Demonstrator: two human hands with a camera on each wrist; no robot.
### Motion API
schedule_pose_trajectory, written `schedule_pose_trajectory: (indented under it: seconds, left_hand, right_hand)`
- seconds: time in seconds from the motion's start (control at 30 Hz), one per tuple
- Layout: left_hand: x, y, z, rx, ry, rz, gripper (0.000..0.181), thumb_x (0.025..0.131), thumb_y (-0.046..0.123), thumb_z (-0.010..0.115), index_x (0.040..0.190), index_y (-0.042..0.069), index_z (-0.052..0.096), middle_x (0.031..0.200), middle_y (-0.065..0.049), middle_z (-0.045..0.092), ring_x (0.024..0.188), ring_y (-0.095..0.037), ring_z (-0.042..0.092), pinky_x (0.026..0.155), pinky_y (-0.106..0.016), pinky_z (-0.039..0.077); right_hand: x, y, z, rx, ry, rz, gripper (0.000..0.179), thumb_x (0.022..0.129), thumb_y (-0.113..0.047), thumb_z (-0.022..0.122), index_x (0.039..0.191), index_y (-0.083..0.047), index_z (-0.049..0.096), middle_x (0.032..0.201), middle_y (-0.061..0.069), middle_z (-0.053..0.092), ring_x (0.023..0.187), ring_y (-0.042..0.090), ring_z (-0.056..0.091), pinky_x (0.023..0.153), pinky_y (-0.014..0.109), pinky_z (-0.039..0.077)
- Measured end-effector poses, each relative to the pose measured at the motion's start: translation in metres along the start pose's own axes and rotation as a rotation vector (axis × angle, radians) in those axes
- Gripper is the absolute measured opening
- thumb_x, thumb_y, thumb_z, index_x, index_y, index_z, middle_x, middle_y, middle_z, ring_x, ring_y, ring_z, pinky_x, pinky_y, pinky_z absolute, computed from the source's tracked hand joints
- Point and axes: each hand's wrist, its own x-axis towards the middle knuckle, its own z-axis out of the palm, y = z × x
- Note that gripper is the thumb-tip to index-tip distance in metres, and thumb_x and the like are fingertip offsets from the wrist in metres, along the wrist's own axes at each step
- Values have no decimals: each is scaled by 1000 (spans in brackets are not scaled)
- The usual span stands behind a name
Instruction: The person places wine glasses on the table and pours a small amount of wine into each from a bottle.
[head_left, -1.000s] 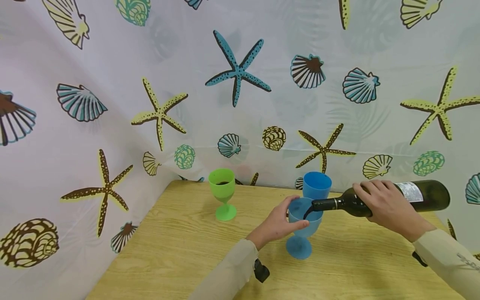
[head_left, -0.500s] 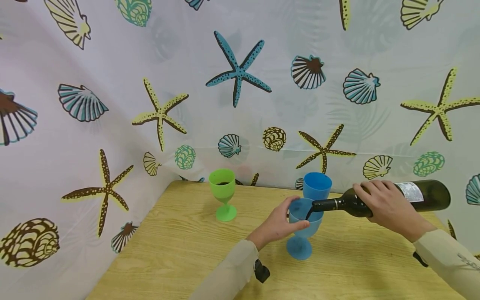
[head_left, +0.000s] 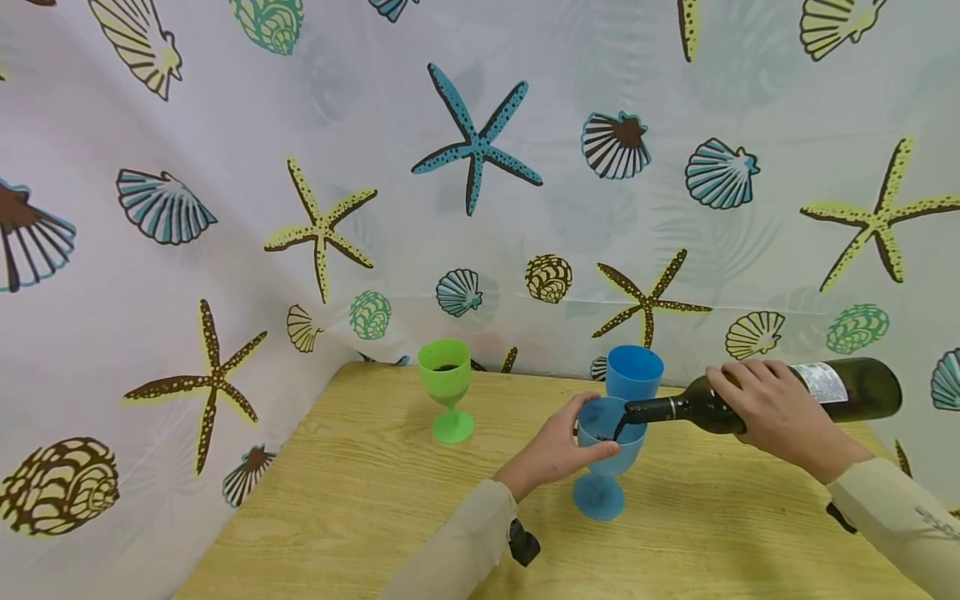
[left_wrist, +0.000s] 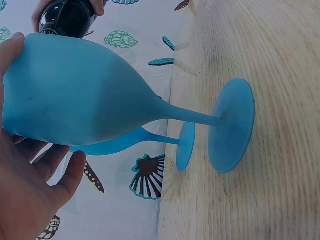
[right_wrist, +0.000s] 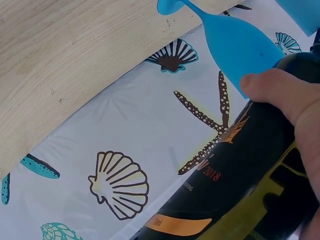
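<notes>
A light blue goblet (head_left: 609, 457) stands upright on the wooden table, its round foot (left_wrist: 232, 125) flat on the wood. My left hand (head_left: 558, 442) grips its bowl near the rim, thumb on the near side and fingers toward the back. In my right hand (head_left: 776, 412) is a dark wine bottle (head_left: 862, 390), held around its shoulder and tipped nearly level, its neck pointing left. The bottle's mouth sits over the goblet's rim, and a thin stream of dark liquid runs into the bowl. The right wrist view shows the bottle's label (right_wrist: 215, 170) close up.
Just behind the light blue goblet stands a darker blue goblet (head_left: 635, 367). A green goblet (head_left: 444, 383) with dark liquid inside is farther left on the table (head_left: 360, 500). A white curtain (head_left: 525, 217) printed with shells and starfish hangs behind and to the left.
Both hands hold nearly the same positions. The stream of dark liquid keeps running, shifting slightly right, and dark liquid now shows inside the light blue goblet.
</notes>
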Motion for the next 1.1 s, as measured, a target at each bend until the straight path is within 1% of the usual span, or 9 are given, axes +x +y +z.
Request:
schedule_pose_trajectory:
  seconds: [0.43,0.63,1.1]
  left_hand:
    - [1,0,0,16,5,7,74,86,47,66,146,25,30,146,2,37,130,-20,40,99,-44,41]
    - [1,0,0,6,3,1,73,86,48,65,146,25,30,146,2,36,131,-20,39,99,-44,41]
    - [3,-2,0,13,3,-4,74,86,49,65,147,26,30,145,4,37,129,-17,41,100,-40,41]
  right_hand:
    - [0,1,-2,-6,-6,0,95,41,-26,95,119,1,50,104,21,57,89,39,57,75,54,47]
    - [0,2,-3,-14,-6,-3,95,40,-26,95,119,1,49,103,21,58,88,39,57,74,53,46]
    - [-2,3,-4,-16,-15,6,95,40,-26,96,118,0,49,103,21,58,89,39,57,74,53,46]
